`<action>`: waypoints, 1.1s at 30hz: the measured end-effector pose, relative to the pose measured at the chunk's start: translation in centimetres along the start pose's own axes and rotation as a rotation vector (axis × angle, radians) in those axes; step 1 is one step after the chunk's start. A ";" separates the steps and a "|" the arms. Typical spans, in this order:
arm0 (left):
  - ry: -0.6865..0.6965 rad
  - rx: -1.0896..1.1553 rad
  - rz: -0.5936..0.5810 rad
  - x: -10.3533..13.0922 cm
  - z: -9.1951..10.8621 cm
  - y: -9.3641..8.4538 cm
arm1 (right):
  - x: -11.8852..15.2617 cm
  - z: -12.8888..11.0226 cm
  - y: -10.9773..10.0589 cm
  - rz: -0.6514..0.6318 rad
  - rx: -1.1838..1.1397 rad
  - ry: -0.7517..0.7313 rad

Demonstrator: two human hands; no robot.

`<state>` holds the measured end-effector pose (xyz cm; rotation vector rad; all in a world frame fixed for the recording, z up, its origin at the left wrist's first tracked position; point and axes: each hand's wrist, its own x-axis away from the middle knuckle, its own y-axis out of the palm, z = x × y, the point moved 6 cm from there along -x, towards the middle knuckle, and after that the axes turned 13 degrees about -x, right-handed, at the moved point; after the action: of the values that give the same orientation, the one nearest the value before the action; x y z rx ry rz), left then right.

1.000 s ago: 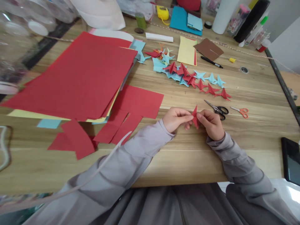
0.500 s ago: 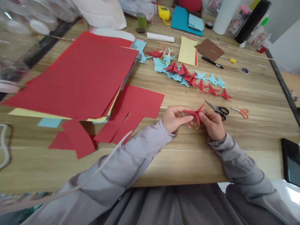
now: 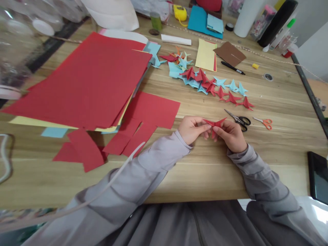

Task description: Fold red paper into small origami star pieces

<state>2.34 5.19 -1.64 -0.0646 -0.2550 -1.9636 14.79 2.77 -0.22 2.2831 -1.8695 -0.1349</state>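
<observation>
A small folded red paper crane is pinched between both hands, just above the table's front part. My left hand grips its left side with thumb and fingers. From the right, my right hand presses its thumb on the middle of the paper. Pointed ends stick out to both sides, and the fingers cover part of the underside. Close behind my right hand lie black-handled scissors. Beyond them, red folded cranes and light blue ones sit in rows.
Large red sheets are stacked at the left, with cut red pieces beside them. Small orange scissors lie to the right. A pen, brown paper and yellow paper are farther back. A dark tablet rests at the right edge.
The red paper crane's right point has tilted down from steeply raised to flatter. My right thumb has shifted slightly left over its middle. Both hands keep their hold.
</observation>
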 end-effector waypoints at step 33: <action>0.031 -0.033 0.035 0.2 0.2 0.5 | 0.0 0.3 0.2 -0.011 -0.052 0.035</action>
<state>2.69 4.88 -1.35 -0.0592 -0.1996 -1.9323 14.57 2.73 -0.47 2.2465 -1.8152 -0.1422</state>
